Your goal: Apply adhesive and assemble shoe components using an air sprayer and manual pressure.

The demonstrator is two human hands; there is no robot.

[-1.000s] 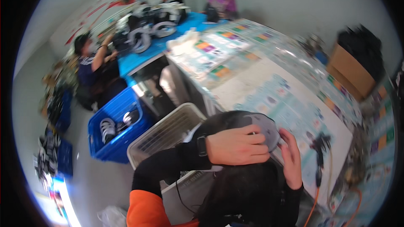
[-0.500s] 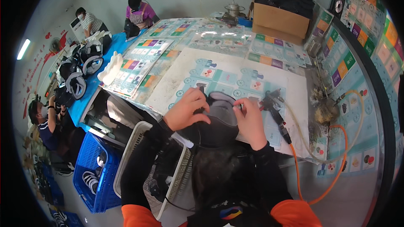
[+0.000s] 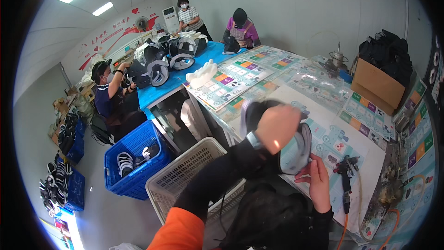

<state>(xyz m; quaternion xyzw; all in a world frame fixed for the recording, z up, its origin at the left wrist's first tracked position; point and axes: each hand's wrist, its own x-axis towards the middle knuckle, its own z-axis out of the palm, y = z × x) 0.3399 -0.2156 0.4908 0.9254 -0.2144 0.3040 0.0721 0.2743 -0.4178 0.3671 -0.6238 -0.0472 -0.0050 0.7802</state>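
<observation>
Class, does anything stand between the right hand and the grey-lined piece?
Nothing visible does: the right hand is at the lower right edge of the grey-lined piece. The spray gun lies farther right, off that path.

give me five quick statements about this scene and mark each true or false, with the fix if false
1. The left hand is blurred. True.
2. The right hand is at the edge of a dark, grey-lined piece. True.
3. The left hand holds the spray gun. False: the spray gun lies on the table, to the right of the right hand.
4. The nearest blue basket stands to the left of the beige basket. True.
5. The cardboard box is filled with white shoes. False: the cardboard box has black pieces heaped in it.
</observation>
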